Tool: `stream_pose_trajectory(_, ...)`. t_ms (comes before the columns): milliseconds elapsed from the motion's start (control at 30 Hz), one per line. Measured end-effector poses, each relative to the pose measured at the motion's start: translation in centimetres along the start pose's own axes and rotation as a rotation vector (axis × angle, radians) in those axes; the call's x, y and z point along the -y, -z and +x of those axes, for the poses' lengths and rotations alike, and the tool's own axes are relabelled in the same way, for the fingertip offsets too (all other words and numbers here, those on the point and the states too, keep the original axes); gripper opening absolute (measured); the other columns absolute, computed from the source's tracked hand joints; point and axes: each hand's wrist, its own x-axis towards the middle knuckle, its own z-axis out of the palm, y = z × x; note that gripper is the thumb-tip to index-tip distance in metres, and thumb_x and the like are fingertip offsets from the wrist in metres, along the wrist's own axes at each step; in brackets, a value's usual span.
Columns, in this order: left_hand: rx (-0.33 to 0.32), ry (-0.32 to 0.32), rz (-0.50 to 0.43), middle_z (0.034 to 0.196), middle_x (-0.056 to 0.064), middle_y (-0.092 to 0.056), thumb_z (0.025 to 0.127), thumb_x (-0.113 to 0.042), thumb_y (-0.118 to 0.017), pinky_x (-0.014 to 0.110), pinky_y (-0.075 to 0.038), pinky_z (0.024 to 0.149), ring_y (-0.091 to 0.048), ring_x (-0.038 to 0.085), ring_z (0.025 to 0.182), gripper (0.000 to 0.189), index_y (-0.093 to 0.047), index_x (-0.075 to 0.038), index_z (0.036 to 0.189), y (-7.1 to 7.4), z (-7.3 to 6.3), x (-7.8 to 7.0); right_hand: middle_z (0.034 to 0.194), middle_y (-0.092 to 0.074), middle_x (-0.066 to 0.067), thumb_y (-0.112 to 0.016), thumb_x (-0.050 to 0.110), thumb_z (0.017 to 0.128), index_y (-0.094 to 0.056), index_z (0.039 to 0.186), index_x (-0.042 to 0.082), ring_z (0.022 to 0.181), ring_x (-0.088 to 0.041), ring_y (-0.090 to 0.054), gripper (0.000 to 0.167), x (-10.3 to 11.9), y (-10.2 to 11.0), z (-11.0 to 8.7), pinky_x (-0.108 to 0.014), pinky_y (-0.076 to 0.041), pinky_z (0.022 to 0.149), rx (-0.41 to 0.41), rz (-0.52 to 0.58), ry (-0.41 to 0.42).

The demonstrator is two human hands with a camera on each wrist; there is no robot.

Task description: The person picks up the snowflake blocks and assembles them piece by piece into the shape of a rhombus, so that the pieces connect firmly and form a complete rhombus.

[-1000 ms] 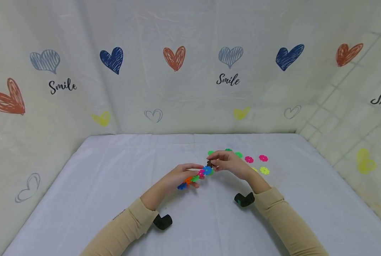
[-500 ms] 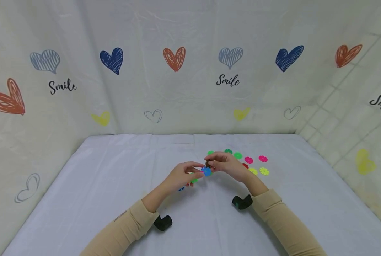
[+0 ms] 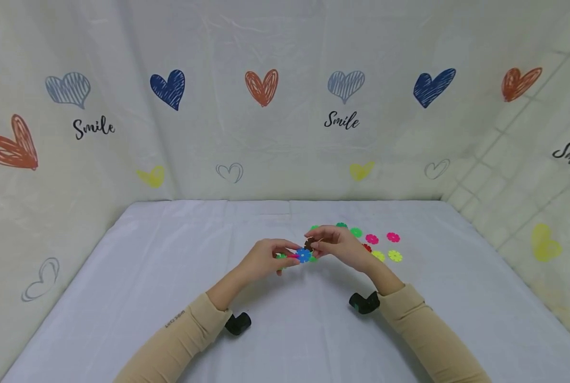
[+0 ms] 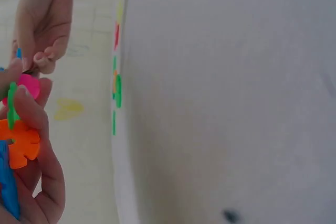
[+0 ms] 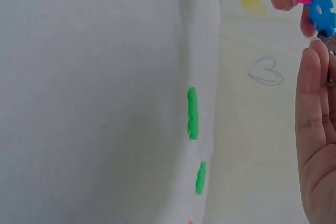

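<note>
My left hand (image 3: 261,259) holds a chain of interlocking flower-shaped discs. In the left wrist view an orange disc (image 4: 23,148), a green disc (image 4: 12,106), a pink disc (image 4: 32,85) and a blue disc (image 4: 8,187) lie along its curled fingers. Another blue disc (image 3: 303,255) sits at the chain's far end, just past the left fingertips. Between thumb and fingers, my right hand (image 3: 342,246) pinches a brown disc (image 3: 309,243). The right wrist view has this dark disc (image 5: 328,40) right at the edge of the blue disc (image 5: 320,10).
Loose flower discs lie behind and right of my right hand, among them a green disc (image 3: 355,232), a pink disc (image 3: 393,237), a yellow disc (image 3: 395,256) and a red disc (image 3: 367,248). They rest on a white-covered table (image 3: 170,239) before a heart-printed backdrop (image 3: 294,138).
The left hand has turned and shifted slightly, so its fingers now hide most of the chain in the head view. The right hand has moved a little left with the brown disc.
</note>
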Motion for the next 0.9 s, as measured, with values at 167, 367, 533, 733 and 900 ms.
stream_pose_trajectory(167,0.01,-0.007,-0.022,0.095,-0.002,-0.075,0.087,-0.025,-0.085,0.033,-0.053,0.056,-0.064,0.026,0.062,0.037,-0.075,-0.014,0.121,0.0,-0.1,-0.2,0.114,-0.07,-0.021,-0.06,0.0,0.102,-0.058,0.126,-0.016,0.091,-0.023,-0.072,0.029,0.3,-0.1,-0.1,-0.041,-0.059,0.087,0.01,-0.007,-0.002)
stream_pose_trajectory(367,0.004,-0.023,-0.036,0.09,-0.005,-0.074,0.087,-0.027,-0.084,0.028,-0.044,0.053,-0.061,0.036,0.058,0.037,-0.077,-0.013,0.121,-0.2,-0.3,-0.7,0.112,-0.072,-0.018,-0.06,0.003,0.103,-0.06,0.126,-0.018,0.09,-0.02,-0.073,0.031,0.3,0.6,-0.1,-0.041,-0.058,0.087,0.052,0.005,0.019)
stream_pose_trajectory(533,0.035,-0.067,-0.032,0.089,-0.004,-0.072,0.091,-0.026,-0.081,0.024,-0.04,0.051,-0.058,0.041,0.058,0.037,-0.076,-0.01,0.124,-0.4,-0.4,-0.8,0.105,-0.074,-0.011,-0.063,0.007,0.102,-0.058,0.124,-0.022,0.084,-0.018,-0.074,0.036,-0.3,1.0,-0.3,-0.039,-0.059,0.084,0.045,0.045,0.026)
stream_pose_trajectory(733,0.052,-0.072,-0.033,0.088,-0.002,-0.071,0.092,-0.025,-0.079,0.023,-0.04,0.052,-0.054,0.028,0.054,0.038,-0.074,-0.009,0.126,-0.7,-0.6,-0.9,0.099,-0.075,-0.006,-0.065,0.006,0.101,-0.057,0.122,-0.023,0.081,-0.016,-0.073,0.038,-1.2,0.7,-0.5,-0.036,-0.059,0.083,0.019,0.091,0.017)
stream_pose_trajectory(900,0.043,-0.074,-0.05,0.088,0.011,-0.071,0.093,-0.026,-0.078,0.024,-0.037,0.05,-0.049,0.018,0.051,0.038,-0.074,-0.008,0.127,-0.9,-0.6,-1.0,0.097,-0.075,-0.005,-0.067,0.006,0.1,-0.056,0.122,-0.024,0.08,-0.015,-0.073,0.039,-1.3,0.5,-0.6,-0.033,-0.059,0.081,-0.016,0.12,0.015)
